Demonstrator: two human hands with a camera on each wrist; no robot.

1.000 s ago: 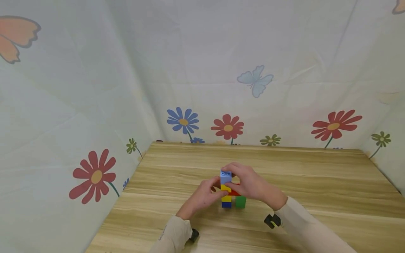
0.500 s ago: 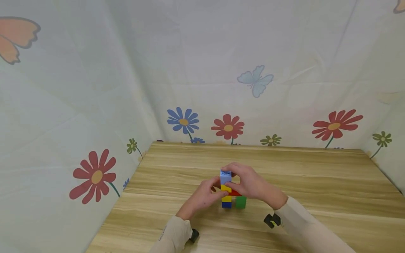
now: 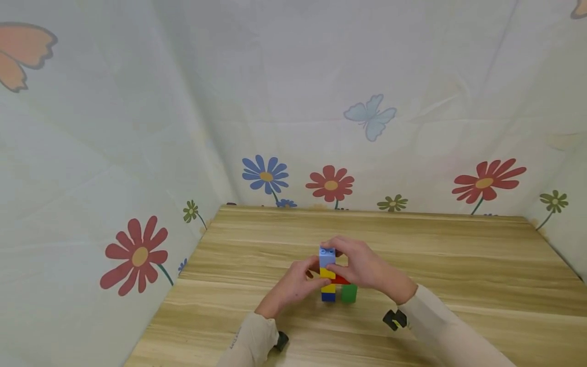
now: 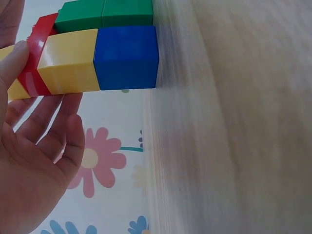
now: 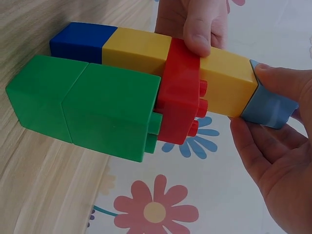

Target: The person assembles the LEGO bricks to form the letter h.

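Observation:
A tower of toy building blocks stands upright on the table. From the bottom it has a dark blue block (image 4: 126, 58), a yellow block (image 5: 136, 48), a red block (image 5: 178, 97), another yellow block (image 5: 226, 80) and a light blue block (image 5: 270, 107) on top. My left hand (image 3: 293, 286) holds the tower around the red and upper yellow blocks, thumb in front and fingers behind. My right hand (image 3: 367, 266) pinches the light blue block between thumb and fingers. Two stacked green blocks (image 5: 109, 107) stand beside the lower tower, under the red block's side, some studs showing.
The wood-grain table (image 3: 435, 250) spreads around the blocks. A pale cloth backdrop (image 3: 293, 102) with printed flowers and butterflies rises behind and beside it. Dark wrist devices (image 3: 395, 320) sit near both sleeves.

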